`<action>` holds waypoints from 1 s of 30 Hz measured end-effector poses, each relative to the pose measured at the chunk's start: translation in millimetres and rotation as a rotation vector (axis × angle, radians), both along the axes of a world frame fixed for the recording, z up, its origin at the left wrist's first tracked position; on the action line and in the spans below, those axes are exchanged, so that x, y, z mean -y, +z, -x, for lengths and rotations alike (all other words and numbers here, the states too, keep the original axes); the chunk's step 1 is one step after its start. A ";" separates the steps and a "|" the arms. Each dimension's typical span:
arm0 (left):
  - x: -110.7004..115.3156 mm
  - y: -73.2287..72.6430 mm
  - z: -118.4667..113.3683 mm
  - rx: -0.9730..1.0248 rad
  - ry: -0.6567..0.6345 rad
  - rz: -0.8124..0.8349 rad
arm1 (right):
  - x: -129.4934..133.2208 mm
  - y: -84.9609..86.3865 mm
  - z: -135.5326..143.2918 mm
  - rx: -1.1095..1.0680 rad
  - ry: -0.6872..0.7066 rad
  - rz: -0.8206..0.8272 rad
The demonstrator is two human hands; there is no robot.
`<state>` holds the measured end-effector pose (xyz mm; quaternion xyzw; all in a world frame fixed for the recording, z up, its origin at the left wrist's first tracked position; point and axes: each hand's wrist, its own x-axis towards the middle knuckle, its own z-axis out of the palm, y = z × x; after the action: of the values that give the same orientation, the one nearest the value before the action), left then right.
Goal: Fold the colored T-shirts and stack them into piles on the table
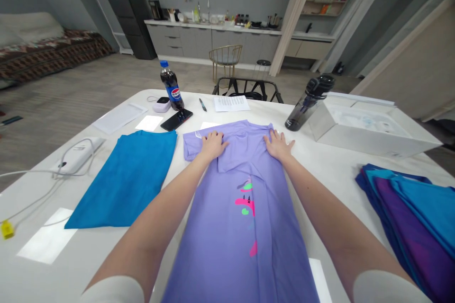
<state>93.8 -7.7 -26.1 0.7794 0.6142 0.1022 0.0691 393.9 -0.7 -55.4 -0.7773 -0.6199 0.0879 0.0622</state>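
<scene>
A lavender T-shirt (220, 227) with a pink and green print lies lengthwise in front of me, its right side folded inward over the print. My left hand (213, 146) rests flat on the shirt near the left sleeve, fingers spread. Near the top right corner, by the collar, my right hand (279, 146) presses on the fabric with its fingers apart. Left of the shirt lies a folded blue garment (124, 180). A stack of folded blue and purple clothes (408, 213) sits at the table's right side.
Behind the shirt are a cola bottle (171, 86), a black phone (177, 120), a pen (202, 104) and a printed sheet (232, 103). A dark tumbler (307, 104) stands beside a white box (373, 135). At left lies a white power strip (78, 155) with cables.
</scene>
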 end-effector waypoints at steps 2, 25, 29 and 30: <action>3.4 -4.6 5.1 0.001 0.035 -0.042 | -2.0 0.2 -6.9 -0.010 -0.021 -0.001; -1.7 68.7 105.2 0.413 0.199 0.139 | -96.9 48.6 164.4 -0.131 0.563 -0.132; 10.5 111.4 50.2 0.994 0.116 0.327 | -95.6 57.2 133.3 -0.393 0.565 -0.220; 12.4 121.2 27.3 1.091 0.079 0.389 | -95.5 59.8 122.4 -0.471 0.570 -0.245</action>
<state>66.5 -20.1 95.1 0.5633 0.5259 0.3771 0.5137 271.5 94.8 4.4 -0.5192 -0.7857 0.2029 0.2682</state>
